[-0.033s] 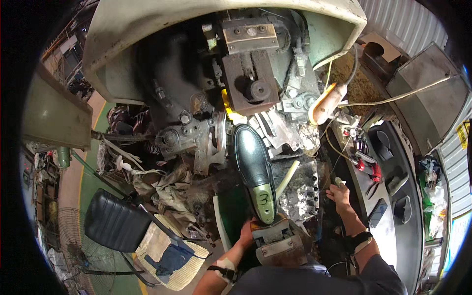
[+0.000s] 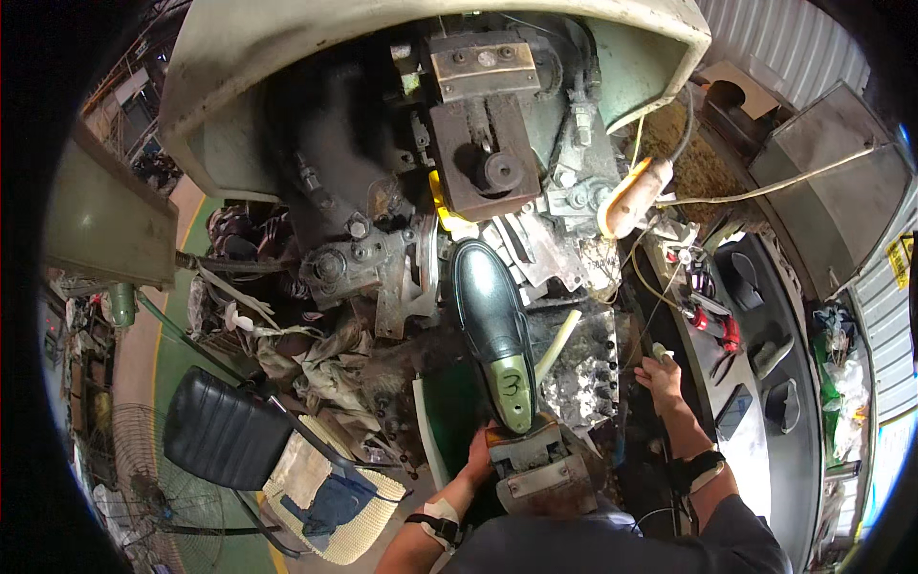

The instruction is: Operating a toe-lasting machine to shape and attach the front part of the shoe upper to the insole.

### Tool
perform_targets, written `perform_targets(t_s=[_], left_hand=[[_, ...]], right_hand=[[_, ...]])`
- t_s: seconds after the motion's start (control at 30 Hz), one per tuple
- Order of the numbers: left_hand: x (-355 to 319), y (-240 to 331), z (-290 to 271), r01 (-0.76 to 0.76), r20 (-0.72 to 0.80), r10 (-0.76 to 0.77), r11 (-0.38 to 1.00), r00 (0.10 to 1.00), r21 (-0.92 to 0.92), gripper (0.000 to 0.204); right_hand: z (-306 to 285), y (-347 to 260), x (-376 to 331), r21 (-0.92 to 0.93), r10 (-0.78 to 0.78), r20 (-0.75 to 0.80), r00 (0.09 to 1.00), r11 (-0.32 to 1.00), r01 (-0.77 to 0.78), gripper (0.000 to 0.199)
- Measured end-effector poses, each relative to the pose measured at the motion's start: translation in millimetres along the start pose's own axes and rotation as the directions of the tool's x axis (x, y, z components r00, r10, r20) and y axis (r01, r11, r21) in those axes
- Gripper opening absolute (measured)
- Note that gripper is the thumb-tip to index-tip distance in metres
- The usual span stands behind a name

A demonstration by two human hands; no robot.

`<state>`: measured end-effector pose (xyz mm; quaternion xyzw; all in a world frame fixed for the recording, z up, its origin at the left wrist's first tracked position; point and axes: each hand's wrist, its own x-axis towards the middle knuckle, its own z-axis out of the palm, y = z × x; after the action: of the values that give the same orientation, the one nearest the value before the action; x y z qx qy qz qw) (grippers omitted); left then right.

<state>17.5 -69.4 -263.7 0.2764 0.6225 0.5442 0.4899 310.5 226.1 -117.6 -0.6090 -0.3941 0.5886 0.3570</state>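
A black leather shoe (image 2: 490,297) on a green last (image 2: 513,387) is mounted toe-away in the machine, under a dark metal block (image 2: 483,158). The last's heel end rests by a worn metal support (image 2: 545,469) near my body. My left hand (image 2: 478,454) is beside that support, with its fingers mostly hidden behind the shoe's heel. To the right of the machine, my right hand (image 2: 660,378) has its fingers curled at a small pale knob-like piece (image 2: 660,352). A pale curved strip (image 2: 558,346) sticks up just right of the shoe.
A lit work lamp (image 2: 631,201) hangs at the right. The side bench (image 2: 755,459) holds red-handled pliers (image 2: 729,335), a phone (image 2: 735,411) and dark shaped pieces (image 2: 782,406). At left stand a black-backed chair (image 2: 229,426) and a wire fan guard (image 2: 158,478). A pale machine hood (image 2: 287,33) arches overhead.
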Motion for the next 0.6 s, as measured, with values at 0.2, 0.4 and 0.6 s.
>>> perform_targets(t_s=[0.2,0.4,0.6], left_hand=[[-12,35,-14,-0.015,0.022,0.013,0.997,1.000,0.072,0.040],[-136,239,-69,-0.178,-0.158,0.261,0.896,0.952,0.407,0.047],[-172,315,-109,-0.607,-0.485,0.420,0.720,0.767,-0.337,0.060]], right_hand=[[-13,-27,-9,0.142,-0.100,-0.087,0.991,0.983,0.112,0.036],[49,-80,-110,0.050,-0.622,0.189,0.760,0.779,0.626,0.024],[103,-108,-260,0.321,-0.535,0.826,-0.180,0.183,0.929,0.055]])
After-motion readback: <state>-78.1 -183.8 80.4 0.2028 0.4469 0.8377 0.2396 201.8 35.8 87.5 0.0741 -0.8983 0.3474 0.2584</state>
